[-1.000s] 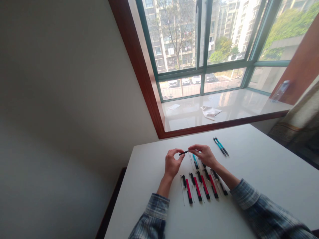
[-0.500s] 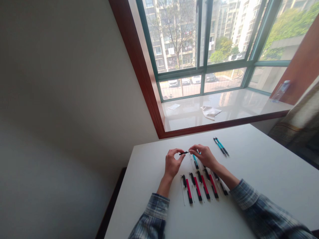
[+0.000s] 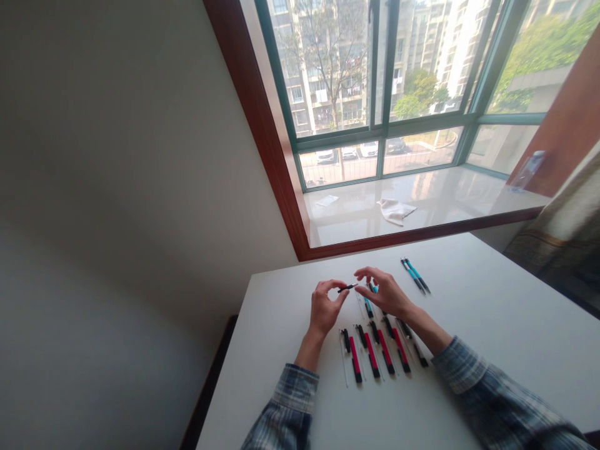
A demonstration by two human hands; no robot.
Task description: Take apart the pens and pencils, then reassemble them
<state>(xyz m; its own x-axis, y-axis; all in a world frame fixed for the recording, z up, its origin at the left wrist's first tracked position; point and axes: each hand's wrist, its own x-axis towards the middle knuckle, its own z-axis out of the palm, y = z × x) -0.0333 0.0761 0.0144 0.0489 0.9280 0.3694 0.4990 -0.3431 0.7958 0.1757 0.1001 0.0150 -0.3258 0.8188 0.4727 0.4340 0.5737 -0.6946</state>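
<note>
My left hand (image 3: 323,307) pinches a small black pen part (image 3: 347,287) between thumb and fingertips above the white table (image 3: 492,325). My right hand (image 3: 385,292) hovers just right of that part, its fingers spread and its fingertips close to the part's right end. Under my right hand lies a blue pen barrel (image 3: 368,305). In front of my hands a row of several red-and-black pen barrels (image 3: 375,353) lies side by side with thin white refills (image 3: 344,365) next to them.
Two assembled blue pens (image 3: 415,275) lie at the table's far side. Beyond the table a glossy window sill (image 3: 445,200) holds a crumpled white cloth (image 3: 396,210) and a paper scrap (image 3: 327,200). A grey wall stands to the left, and a curtain (image 3: 562,237) hangs at the right.
My right hand's fingers have opened and lifted off the black part's right end. My left hand keeps the part in the same spot.
</note>
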